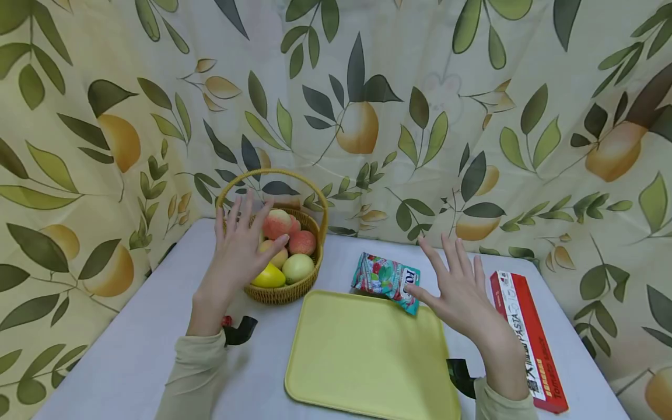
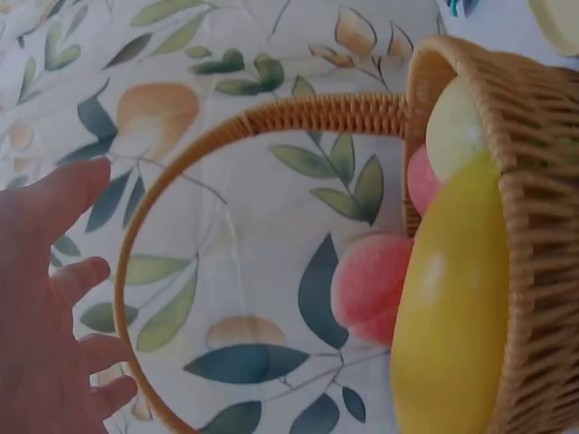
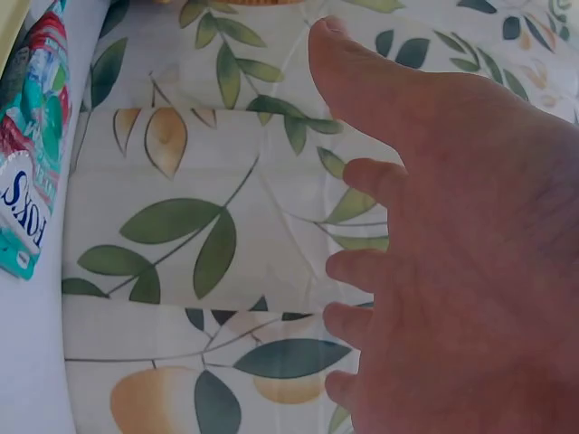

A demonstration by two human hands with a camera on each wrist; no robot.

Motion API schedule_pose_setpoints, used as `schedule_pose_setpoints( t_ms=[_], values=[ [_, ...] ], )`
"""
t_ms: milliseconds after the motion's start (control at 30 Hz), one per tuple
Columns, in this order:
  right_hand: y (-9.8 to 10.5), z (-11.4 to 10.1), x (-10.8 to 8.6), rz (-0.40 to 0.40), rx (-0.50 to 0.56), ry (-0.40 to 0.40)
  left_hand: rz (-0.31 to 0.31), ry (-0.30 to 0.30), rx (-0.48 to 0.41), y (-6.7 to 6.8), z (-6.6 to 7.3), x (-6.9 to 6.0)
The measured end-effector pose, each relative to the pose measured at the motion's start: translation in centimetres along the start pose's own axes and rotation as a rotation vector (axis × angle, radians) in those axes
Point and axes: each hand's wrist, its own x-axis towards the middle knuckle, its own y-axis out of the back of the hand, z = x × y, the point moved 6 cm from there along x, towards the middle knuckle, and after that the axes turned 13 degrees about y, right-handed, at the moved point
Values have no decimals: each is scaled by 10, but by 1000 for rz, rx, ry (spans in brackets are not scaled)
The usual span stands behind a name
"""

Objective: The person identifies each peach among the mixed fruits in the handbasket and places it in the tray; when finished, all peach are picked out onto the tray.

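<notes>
My left hand (image 1: 237, 248) is spread with straight fingers in front of a wicker basket (image 1: 283, 296) and hides part of it. The basket has a tall arched handle and holds several peaches (image 1: 302, 242), a pale green round fruit (image 1: 297, 268) and a yellow fruit (image 2: 452, 316). Spread likewise, my right hand (image 1: 462, 286) holds nothing and is between a teal Fox's candy bag (image 1: 385, 279) and a red pasta box (image 1: 535, 338). The bag overlaps the far edge of a yellow tray (image 1: 367, 350). In the right wrist view, the bag appears at the left edge.
A white-covered table (image 1: 131, 350) bears everything. Behind it and on both sides hangs a curtain (image 1: 336, 192) printed with leaves and fruit. The basket's handle stands upright near the left hand. Black wrist mounts (image 1: 240, 331) stick out at both cuffs.
</notes>
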Motion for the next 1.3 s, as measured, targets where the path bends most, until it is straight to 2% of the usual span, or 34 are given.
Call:
schedule_pose_setpoints(
  t_ms=[133, 300, 400, 500, 600, 733, 933, 1167, 1300],
  values=[
    [3, -1, 3, 2, -5, 5, 1, 43, -37, 5, -16, 7],
    [3, -1, 3, -4, 11, 11, 0, 124, -115, 8, -44, 11],
    [-1, -2, 3, -21, 22, 16, -13, 211, -169, 4, -65, 11],
    [-5, -3, 3, -31, 27, 22, -69, 305, -223, -5, -84, 12],
    [-5, -5, 4, -34, 21, 28, -117, 345, -285, -14, -95, 14],
    [-3, -10, 9, -27, 16, 55, -122, 341, -337, -20, -100, 17],
    [-12, -21, 17, 1, 51, 132, -141, 351, -339, -21, -98, 17],
    [-27, -30, 21, 26, 91, 182, -168, 383, -291, -27, -96, 16],
    [-39, -42, 32, 33, 118, 213, -156, 378, -256, -26, -96, 16]
  ],
)
